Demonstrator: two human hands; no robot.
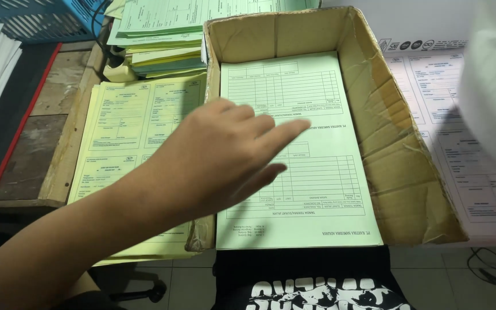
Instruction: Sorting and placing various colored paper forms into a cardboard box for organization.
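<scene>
My left hand [225,155] reaches from the lower left across the near left wall of an open cardboard box [400,155]. Its fingers are stretched out flat and hold nothing. The fingertips lie over a pale green printed form [322,195], the top sheet of those lying flat in the box; I cannot tell whether they touch it. At the right edge a blurred white sheet [495,97] hangs in the air. The hand that carries it is outside the picture.
A stack of yellow forms [124,123] lies left of the box, a taller green and yellow pile [156,34] behind it. Pale pink forms [472,183] lie to the right. A blue basket [41,17] and a black, red-edged folder [1,126] sit far left. Cables [495,275] lie on the floor.
</scene>
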